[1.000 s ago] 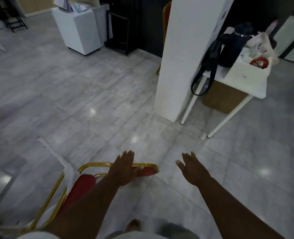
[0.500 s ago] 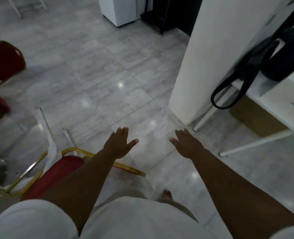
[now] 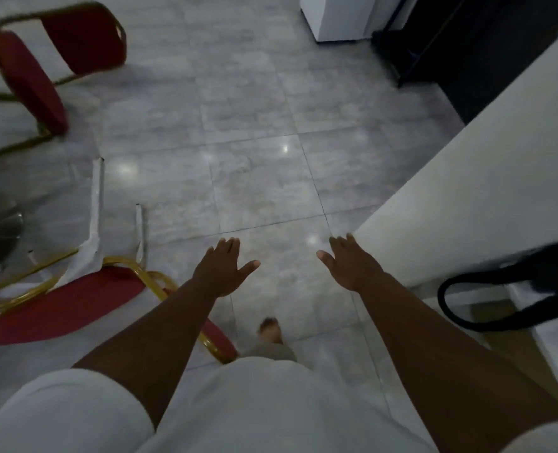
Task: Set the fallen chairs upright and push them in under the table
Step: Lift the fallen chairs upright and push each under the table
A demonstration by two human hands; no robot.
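Left hand: your left hand (image 3: 224, 269) was spread flat with fingers apart, holding nothing, above the grey tiled floor (image 3: 258, 178).
Right hand: your right hand (image 3: 349, 261) was likewise spread and empty, beside the white pillar (image 3: 487, 178).
Near chair: the fallen red-cushioned chair (image 3: 65, 302) lay on its side under your left forearm.
Far chair: a second red chair (image 3: 32, 76) sat at upper left, blurred.
Bag: a black strap (image 3: 460, 308) hung at right.

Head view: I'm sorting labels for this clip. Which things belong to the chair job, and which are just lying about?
Belongs to the job:
near fallen chair
far fallen chair
left hand, open
right hand, open

Just lying about:
black bag strap
white pillar
white cabinet
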